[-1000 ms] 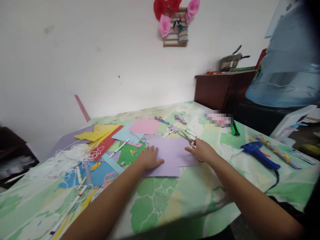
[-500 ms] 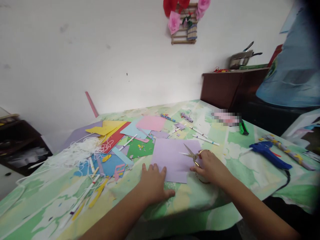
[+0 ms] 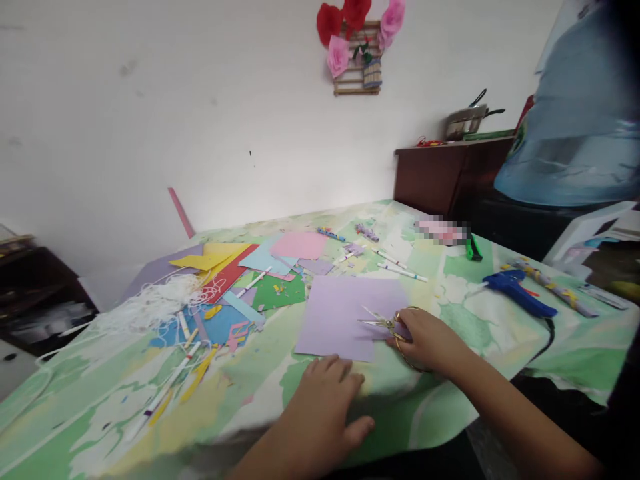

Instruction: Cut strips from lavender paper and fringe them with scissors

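A sheet of light purple paper (image 3: 335, 313) lies flat on the patterned tablecloth (image 3: 250, 393) in front of me. My right hand (image 3: 425, 340) grips gold-handled scissors (image 3: 387, 324) by their loops, blades parted and pointing left over the paper. A purple flap of paper shows beneath the scissors near those fingers. My left hand (image 3: 333, 400) rests with fingers spread at the sheet's near edge. Whether its fingertips touch the paper I cannot tell.
On the left are tangled white string (image 3: 155, 303), coloured paper sheets (image 3: 220, 257) and scraps. White markers (image 3: 403, 271) lie behind the purple sheet. To the right are a blue glue gun (image 3: 520, 293), a green cutter (image 3: 473, 247) and a large water bottle (image 3: 570, 133).
My left hand has slid back toward me and right, off the middle of the sheet's near edge. The scissors have tilted flatter and stay in my right hand. The camera view has shifted slightly.
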`<state>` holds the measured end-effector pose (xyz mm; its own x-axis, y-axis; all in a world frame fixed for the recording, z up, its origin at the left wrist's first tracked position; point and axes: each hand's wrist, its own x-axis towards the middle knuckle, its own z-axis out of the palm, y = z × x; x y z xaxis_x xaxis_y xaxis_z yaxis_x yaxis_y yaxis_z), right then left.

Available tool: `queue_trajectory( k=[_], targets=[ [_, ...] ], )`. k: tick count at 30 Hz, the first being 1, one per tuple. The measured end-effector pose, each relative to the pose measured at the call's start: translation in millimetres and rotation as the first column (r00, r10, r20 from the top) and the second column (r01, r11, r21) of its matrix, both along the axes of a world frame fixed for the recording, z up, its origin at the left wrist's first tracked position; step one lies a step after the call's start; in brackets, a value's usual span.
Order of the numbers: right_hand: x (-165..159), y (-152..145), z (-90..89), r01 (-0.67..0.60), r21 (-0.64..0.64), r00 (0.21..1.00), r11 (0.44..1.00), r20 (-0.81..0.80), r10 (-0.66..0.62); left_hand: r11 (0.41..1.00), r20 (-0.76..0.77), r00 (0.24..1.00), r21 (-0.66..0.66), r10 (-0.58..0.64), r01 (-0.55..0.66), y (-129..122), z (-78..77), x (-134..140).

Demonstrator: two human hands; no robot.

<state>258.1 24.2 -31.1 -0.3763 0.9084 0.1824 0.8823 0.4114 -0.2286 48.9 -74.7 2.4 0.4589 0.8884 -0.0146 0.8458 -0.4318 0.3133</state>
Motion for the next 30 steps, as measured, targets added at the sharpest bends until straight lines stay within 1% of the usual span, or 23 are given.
queue_trajectory(
  k=[3, 5, 7, 9, 12, 15, 17, 18, 20, 22, 23, 24, 25, 27, 28, 29, 30],
  targets=[
    [14.5, -15.5, -1.8, -0.018, -0.019, 0.999, 1.0, -0.037, 0.017, 0.984, -0.066, 0.984, 0.071, 0.166, -0.161, 1.0, -11.9, -2.5],
    [27.5, -24.4, -4.0, -0.029, -0.056, 0.997, 0.998, -0.076, 0.024, 0.974, -0.104, 0.971, 0.092, 0.214, -0.205, 3.5, -19.1, -4.8],
    [41.0, -30.4, -7.2, -0.048, -0.099, 0.99, 0.994, -0.138, 0.035, 0.98, -0.138, 0.971, 0.076, 0.194, -0.185, 4.5, -26.2, -5.5],
    [52.5, -33.8, -10.7, -0.075, -0.132, 0.979, 0.988, -0.197, 0.048, 0.98, -0.156, 0.97, 0.106, 0.186, -0.17, 3.4, -34.2, -4.1],
    [62.3, -35.9, -14.6, -0.06, -0.155, 0.968, 0.986, -0.251, 0.019, 0.949, -0.089, 0.976, 0.264, 0.201, -0.171, 0.1, -48.0, 0.2],
    [64.9, -37.4, -15.8, -0.037, -0.137, 0.959, 0.99, -0.284, -0.004, 0.871, 0.063, 0.985, 0.461, 0.159, -0.171, -2.0, -59.1, 4.3],
    [65.4, -38.1, -16.1, -0.034, -0.12, 0.955, 0.992, -0.297, -0.004, 0.81, 0.122, 0.985, 0.562, 0.12, -0.168, -1.8, -62.0, 5.1],
    [65.8, -38.2, -16.6, -0.036, -0.113, 0.953, 0.993, -0.301, 0.0, 0.791, 0.125, 0.987, 0.592, 0.099, -0.155, -1.4, -62.2, 4.9],
    [67.4, -37.7, -18.8, -0.038, -0.1, 0.947, 0.994, -0.322, 0.004, 0.775, 0.096, 0.993, 0.622, 0.07, -0.114, -0.6, -60.8, 4.4],
    [69.9, -36.3, -22.6, 0.017, -0.057, 0.919, 0.998, -0.393, -0.039, 0.77, 0.062, 0.997, 0.634, 0.037, -0.068, -1.0, -59.4, 6.5],
    [71.3, -35.5, -24.8, 0.086, -0.033, 0.887, 0.996, -0.453, -0.092, 0.76, 0.049, 0.999, 0.649, 0.016, -0.044, -1.7, -59.2, 9.6],
    [72.8, -34.9, -26.7, 0.179, -0.017, 0.836, 0.984, -0.525, -0.161, 0.74, 0.041, 0.999, 0.673, -0.002, -0.026, -2.4, -59.3, 14.3],
    [74.5, -34.8, -28.2, 0.283, -0.016, 0.766, 0.959, -0.599, -0.235, 0.708, 0.034, 0.999, 0.706, -0.014, -0.014, -2.9, -59.6, 20.7],
    [78.0, -37.5, -29.1, 0.462, -0.058, 0.599, 0.885, -0.715, -0.359, 0.678, 0.034, 0.999, 0.735, 0.014, -0.034, -2.2, -60.1, 37.4],
    [79.8, -40.9, -28.8, 0.52, -0.095, 0.525, 0.849, -0.748, -0.406, 0.673, 0.029, 0.999, 0.738, 0.035, -0.045, -0.8, -59.9, 46.6],
    [81.4, -45.9, -28.4, 0.556, -0.137, 0.473, 0.82, -0.759, -0.447, 0.663, 0.032, 0.999, 0.747, 0.037, -0.048, 1.0, -59.4, 55.6],
    [82.7, -52.7, -28.4, 0.572, -0.182, 0.441, 0.8, -0.754, -0.487, 0.651, 0.038, 0.998, 0.757, 0.041, -0.056, 2.8, -58.7, 63.6]
  ],
)
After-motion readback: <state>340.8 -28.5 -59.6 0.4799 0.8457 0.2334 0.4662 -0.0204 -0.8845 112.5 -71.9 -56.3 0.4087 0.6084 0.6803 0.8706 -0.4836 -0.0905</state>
